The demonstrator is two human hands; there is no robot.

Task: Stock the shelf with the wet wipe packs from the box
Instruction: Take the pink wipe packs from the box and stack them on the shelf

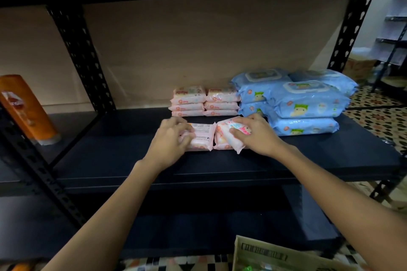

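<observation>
Presently the left hand (174, 136) and right hand (253, 133) each have fingers curled, apparently, on a pink pack (201, 138) at mid-shelf (110, 160); slide both squarely far to the pink stacks (204, 103), labels up.

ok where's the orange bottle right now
In the head view the orange bottle stands cap-down at the far left on the neighbouring shelf bay, left of the black perforated upright, well away from the pink wipe packs.
</observation>
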